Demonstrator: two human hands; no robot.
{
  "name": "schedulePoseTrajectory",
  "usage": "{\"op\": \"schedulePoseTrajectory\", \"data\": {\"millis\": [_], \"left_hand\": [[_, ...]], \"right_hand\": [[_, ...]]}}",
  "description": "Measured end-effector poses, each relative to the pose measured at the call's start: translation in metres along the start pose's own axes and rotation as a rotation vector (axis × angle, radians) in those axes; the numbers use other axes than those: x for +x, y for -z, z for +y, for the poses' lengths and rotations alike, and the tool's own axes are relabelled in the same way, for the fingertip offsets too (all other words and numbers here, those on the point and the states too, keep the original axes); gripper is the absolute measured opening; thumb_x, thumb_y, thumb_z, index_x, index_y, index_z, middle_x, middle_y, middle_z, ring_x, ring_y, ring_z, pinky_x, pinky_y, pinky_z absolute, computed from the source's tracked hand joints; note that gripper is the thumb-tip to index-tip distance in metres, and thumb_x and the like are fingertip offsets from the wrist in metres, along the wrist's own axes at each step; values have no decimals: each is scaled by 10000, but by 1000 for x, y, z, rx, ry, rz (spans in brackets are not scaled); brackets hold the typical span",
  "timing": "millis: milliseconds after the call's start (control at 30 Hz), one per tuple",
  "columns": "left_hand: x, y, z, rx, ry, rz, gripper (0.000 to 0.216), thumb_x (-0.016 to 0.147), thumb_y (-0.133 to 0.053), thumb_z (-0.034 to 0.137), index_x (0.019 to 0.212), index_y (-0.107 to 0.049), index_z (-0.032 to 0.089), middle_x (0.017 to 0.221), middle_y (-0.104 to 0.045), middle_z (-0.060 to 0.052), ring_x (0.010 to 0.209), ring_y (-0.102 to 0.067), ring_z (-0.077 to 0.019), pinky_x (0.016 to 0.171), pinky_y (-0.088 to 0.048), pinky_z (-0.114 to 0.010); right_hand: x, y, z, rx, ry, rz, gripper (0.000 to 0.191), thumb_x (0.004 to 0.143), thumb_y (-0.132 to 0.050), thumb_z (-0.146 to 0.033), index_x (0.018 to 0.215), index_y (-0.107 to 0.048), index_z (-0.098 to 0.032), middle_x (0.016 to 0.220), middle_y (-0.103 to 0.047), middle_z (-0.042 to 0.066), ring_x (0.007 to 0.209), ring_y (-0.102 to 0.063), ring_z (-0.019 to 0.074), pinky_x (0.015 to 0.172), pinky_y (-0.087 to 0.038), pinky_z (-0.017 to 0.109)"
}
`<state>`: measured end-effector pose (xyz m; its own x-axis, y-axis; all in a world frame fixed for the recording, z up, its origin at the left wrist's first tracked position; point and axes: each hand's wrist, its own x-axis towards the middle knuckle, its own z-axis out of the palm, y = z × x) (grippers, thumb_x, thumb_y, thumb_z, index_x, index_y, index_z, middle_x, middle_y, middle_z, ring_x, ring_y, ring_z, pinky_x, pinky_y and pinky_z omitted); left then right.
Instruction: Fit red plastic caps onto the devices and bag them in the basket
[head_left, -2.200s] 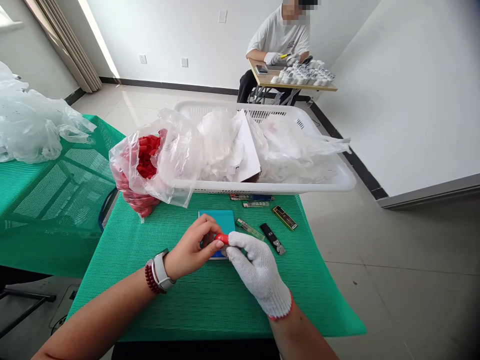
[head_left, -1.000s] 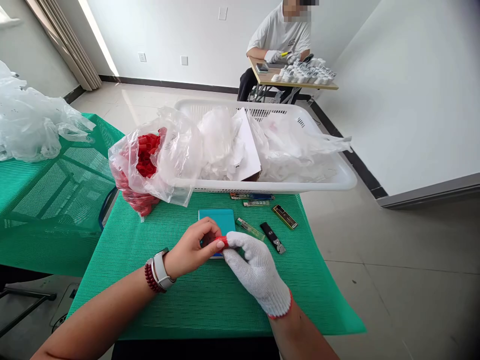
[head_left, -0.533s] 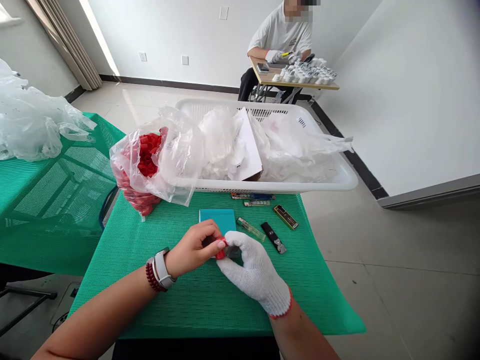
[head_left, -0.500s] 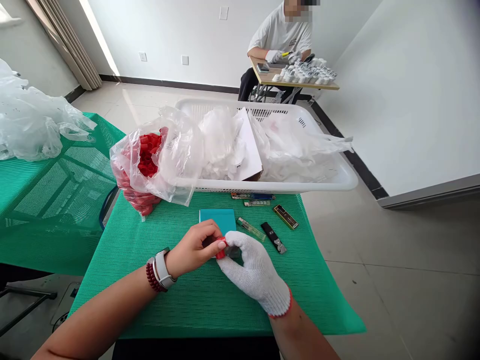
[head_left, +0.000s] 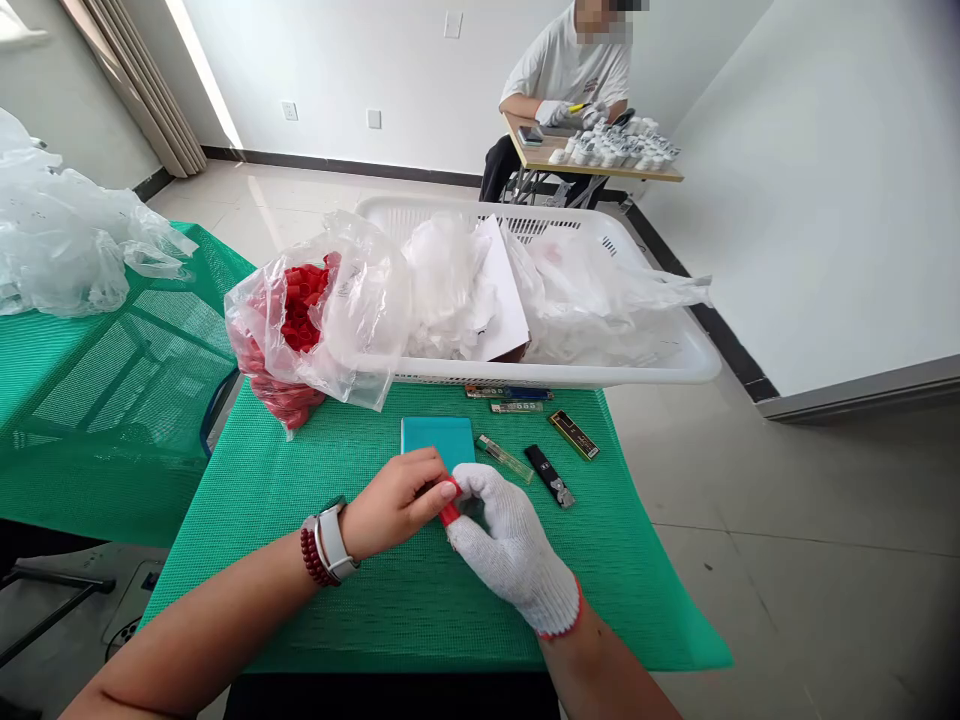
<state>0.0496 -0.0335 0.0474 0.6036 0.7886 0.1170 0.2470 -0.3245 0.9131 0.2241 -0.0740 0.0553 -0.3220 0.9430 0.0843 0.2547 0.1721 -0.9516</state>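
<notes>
My bare left hand [head_left: 405, 502], with a white-strapped watch and dark red beads at its wrist, pinches a small red plastic tube [head_left: 449, 514] between thumb and fingers. From the other side my right hand [head_left: 514, 550], in a white knitted glove with a red cuff edge, grips the same tube. Fingers cover much of it. Just beyond the hands lies a flat teal box or pad [head_left: 437, 433], partly hidden by them. Farther left, a clear plastic bag [head_left: 360, 310] stands open, full of red tubes [head_left: 302, 310] like the held one.
A white plastic basket [head_left: 585, 374] holding plastic bags and a white carton [head_left: 504, 300] spans the table's far side. To the right lie a black cutter [head_left: 550, 475], a greenish clear case [head_left: 504, 458] and a black-gold packet [head_left: 574, 435]. A co-worker [head_left: 574, 75] sits beyond.
Both hands stay on the red tube, which now sits at a different tilt. My left hand has shifted slightly right and down. The whole view has moved a little.
</notes>
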Motion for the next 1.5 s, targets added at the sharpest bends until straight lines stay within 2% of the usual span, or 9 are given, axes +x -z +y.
{"op": "schedulePoseTrajectory", "data": {"millis": [200, 433, 600, 800, 933, 1033, 1133, 1333, 1500], "left_hand": [[2, -2, 2, -22, 35, -57, 557, 1037, -287, 534, 664, -491, 174, 694, -494, -3, 640, -446, -129, 622, -364, -270], [0, -1, 1, -61, 0, -15, 530, 1016, -367, 557, 712, -565, 171, 729, -518, -17, 695, -463, -147, 655, -374, -274], [-1, -2, 1, -85, 9, 18, 526, 1008, -387, 566, 706, -565, 174, 727, -518, -19, 701, -468, -151, 655, -374, -279], [-1, -1, 3, -92, 4, 87, 456, 928, -559, 563, 694, -488, 178, 724, -485, -1, 644, -419, -124, 575, -328, -252], [-1, 0, 5, -100, -16, 92, 380, 900, -634, 501, 743, -545, 167, 766, -509, -12, 659, -438, -120, 575, -355, -241], [-1, 1, 5, -84, -33, 76, 338, 896, -652, 454, 753, -564, 161, 770, -513, -12, 657, -449, -115, 578, -370, -235], [-2, 4, 3, -41, -60, 76, 305, 902, -646, 413, 748, -566, 163, 768, -519, -11, 649, -453, -113, 577, -376, -231], [-3, 8, -5, 194, -117, 83, 230, 955, -535, 323, 790, -577, 169, 796, -544, -32, 694, -489, -135, 628, -412, -250], [0, 12, -25, 292, -166, 169, 225, 973, -464, 281, 791, -552, 181, 816, -543, -36, 720, -505, -152, 666, -432, -277]], "right_hand": [[-2, 0, 1, 88, -69, -1, 57, 902, -574, -223, 872, -530, -203, 727, -574, -23, 618, -530, 107, 539, -430, 223], [-6, -5, 9, 40, 21, 121, 132, 881, -613, -210, 923, -489, -218, 760, -558, -32, 642, -533, 102, 577, -456, 228], [-2, -4, 6, 45, 53, 116, 137, 873, -618, -208, 911, -487, -223, 759, -570, -30, 652, -554, 104, 589, -483, 227], [2, -2, 0, 118, 10, 8, 42, 896, -573, -207, 857, -557, -202, 761, -598, -14, 657, -561, 102, 576, -463, 214], [1, -2, 2, 74, 53, 55, 37, 887, -585, -184, 880, -559, -208, 773, -622, -22, 652, -582, 95, 583, -473, 206], [-2, -3, 6, 75, 52, 80, 97, 863, -629, -182, 911, -550, -213, 827, -649, -13, 725, -627, 112, 617, -497, 211], [-2, -3, 10, 97, 28, 68, 137, 860, -659, -217, 887, -526, -211, 836, -646, -8, 754, -630, 119, 641, -507, 222], [3, -4, 23, 13, -25, 47, 203, 863, -681, -297, 857, -501, -203, 745, -583, -28, 641, -530, 100, 585, -457, 224], [7, -1, 27, -79, 54, 141, 133, 883, -628, -243, 816, -520, -205, 788, -628, -4, 679, -573, 117, 632, -487, 244]]}}
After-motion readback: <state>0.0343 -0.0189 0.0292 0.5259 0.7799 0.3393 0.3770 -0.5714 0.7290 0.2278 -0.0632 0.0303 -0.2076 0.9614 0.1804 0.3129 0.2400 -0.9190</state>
